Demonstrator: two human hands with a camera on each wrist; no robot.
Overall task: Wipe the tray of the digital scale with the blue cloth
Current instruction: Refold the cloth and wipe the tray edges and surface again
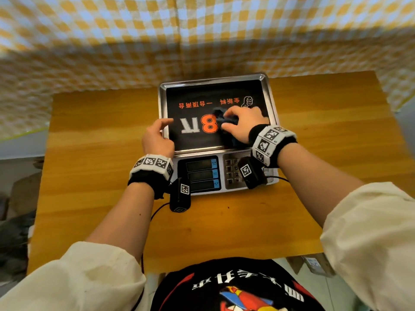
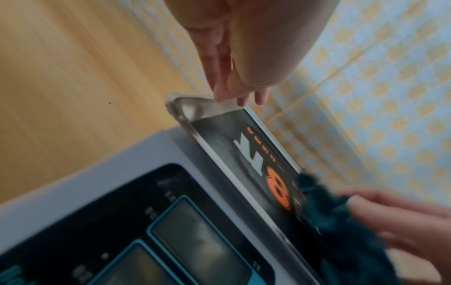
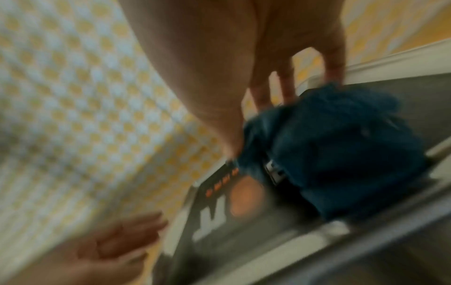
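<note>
From where I stand, the nearest thing is the person's own body and the two cream sleeves point(image 1: 368, 232), with marker bands at both wrists. Under the forearms lies the wooden tabletop point(image 1: 94, 176), and on it stands the digital scale point(image 1: 203, 173), its display panel and keypad facing the person.

Just behind the panel is the tray point(image 1: 162, 95), a shiny metal pan with a raised rim and a black printed sheet inside. The left hand point(image 1: 157, 138) rests at the tray's left rim with fingers nearly straight, holding nothing; I think it steadies the scale. The right hand point(image 1: 241, 123) is on the right half of the tray, its fingers curled down over the blue cloth point(image 3: 329, 144), which is bunched under the palm and lies on the black sheet beside the orange "8".

The cloth looks soft, fluffy and light, so it will fold and slip out if only pinched at one edge; a grip over the top of the bunch, as here, seems best. The tray seems stiff, smooth and probably loose on its base, so pressing hard sideways may shift it.

Farther away hangs a yellow checked curtain point(image 1: 202, 30).
</note>
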